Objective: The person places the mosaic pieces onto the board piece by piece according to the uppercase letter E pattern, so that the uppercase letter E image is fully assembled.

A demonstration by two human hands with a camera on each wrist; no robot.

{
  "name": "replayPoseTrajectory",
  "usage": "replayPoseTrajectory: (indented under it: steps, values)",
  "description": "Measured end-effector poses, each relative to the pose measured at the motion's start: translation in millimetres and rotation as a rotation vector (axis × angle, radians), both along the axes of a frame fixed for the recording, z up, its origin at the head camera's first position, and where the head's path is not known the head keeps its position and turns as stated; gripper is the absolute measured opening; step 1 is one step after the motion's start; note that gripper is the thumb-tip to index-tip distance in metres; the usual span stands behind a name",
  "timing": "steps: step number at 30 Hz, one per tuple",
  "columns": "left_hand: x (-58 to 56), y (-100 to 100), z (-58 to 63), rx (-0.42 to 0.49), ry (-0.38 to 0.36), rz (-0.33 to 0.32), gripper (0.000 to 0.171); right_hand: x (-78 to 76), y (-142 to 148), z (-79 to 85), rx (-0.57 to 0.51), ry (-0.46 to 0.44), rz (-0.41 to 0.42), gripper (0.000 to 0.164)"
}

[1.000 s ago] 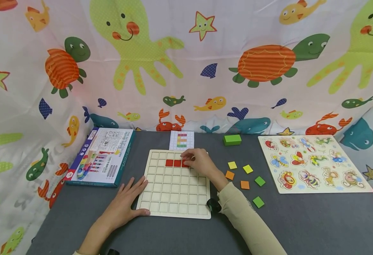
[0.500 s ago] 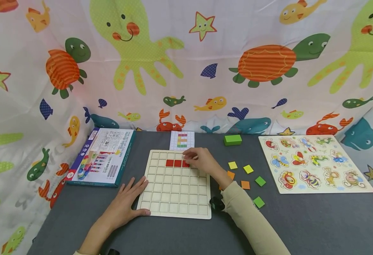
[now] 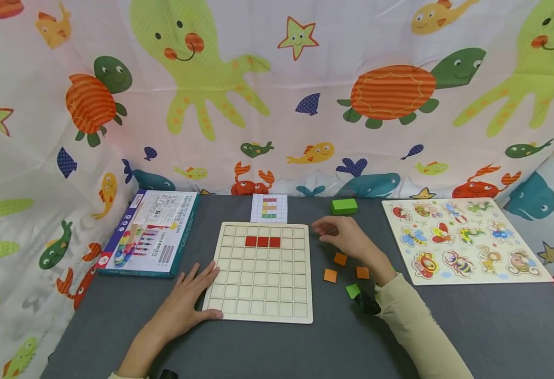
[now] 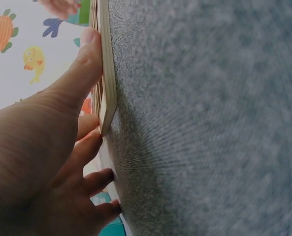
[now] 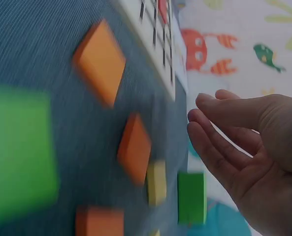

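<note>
A pale wooden grid board (image 3: 258,284) lies on the table, with three red square tiles (image 3: 262,241) side by side in its second row from the back. My left hand (image 3: 191,297) rests at its near left corner, fingers spread along the left side, thumb at the front edge. The thumb (image 4: 84,64) lies along the board's edge (image 4: 108,93) in the left wrist view. To the right of the board my right hand (image 3: 343,234) hovers with loosely bent fingers and nothing between them. Under and before it lie orange tiles (image 3: 330,276); a yellow tile (image 5: 156,183) shows in the right wrist view.
A green tile (image 3: 353,291) lies by the right wrist. At the back stand a green block (image 3: 344,207) and a pattern card (image 3: 269,208) behind the board. A boxed set (image 3: 156,231) lies left, an insect picture board (image 3: 466,242) right. A printed curtain (image 3: 277,105) hangs behind.
The right hand has left the third red tile, now fully visible in its cell, and moved right over the loose tiles. The left hand has stayed at the board's corner.
</note>
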State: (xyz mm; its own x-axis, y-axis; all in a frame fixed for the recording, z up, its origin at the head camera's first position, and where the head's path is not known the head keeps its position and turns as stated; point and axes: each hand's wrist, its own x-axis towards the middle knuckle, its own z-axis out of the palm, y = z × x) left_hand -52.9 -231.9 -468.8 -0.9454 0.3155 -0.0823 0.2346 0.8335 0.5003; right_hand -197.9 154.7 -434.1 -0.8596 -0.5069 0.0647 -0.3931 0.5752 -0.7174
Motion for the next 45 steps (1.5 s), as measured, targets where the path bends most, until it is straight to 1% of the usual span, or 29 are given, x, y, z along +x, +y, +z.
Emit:
replayPoseTrajectory:
  steps: [5, 9, 17, 22, 28, 34, 39, 45]
  values:
    - [0.9, -2, -0.9, 0.000, -0.003, 0.001, 0.099, 3.4, 31, -3.1, 0.059, -0.003, -0.011, 0.034]
    - [1.6, -2, -0.5, 0.001, -0.010, 0.005, 0.099, 5.3, 46, -6.5, 0.096, 0.000, -0.016, 0.035]
    - [2.3, -3, -0.2, -0.002, -0.007, 0.000, 0.099, 8.3, 50, -19.3, 0.110, 0.017, -0.030, 0.033]
    - [1.0, -3, -0.7, -0.006, -0.011, -0.001, 0.099, 8.6, 50, -21.8, 0.123, 0.048, -0.059, 0.033]
    - [0.2, -2, -1.7, -0.015, -0.020, 0.008, 0.100, 6.2, 47, -15.8, 0.125, 0.083, -0.066, 0.030]
    - [-0.3, -1, -1.9, -0.011, -0.012, 0.011, 0.099, 3.5, 39, -7.5, 0.125, 0.099, -0.044, 0.031]
    - [-0.6, -1, -1.8, -0.007, -0.010, 0.009, 0.099, 3.4, 18, -0.2, 0.085, 0.096, -0.035, 0.030]
    - [-0.8, -1, -2.1, -0.001, -0.013, 0.007, 0.100, 6.8, -15, -2.3, 0.052, 0.100, 0.000, 0.030]
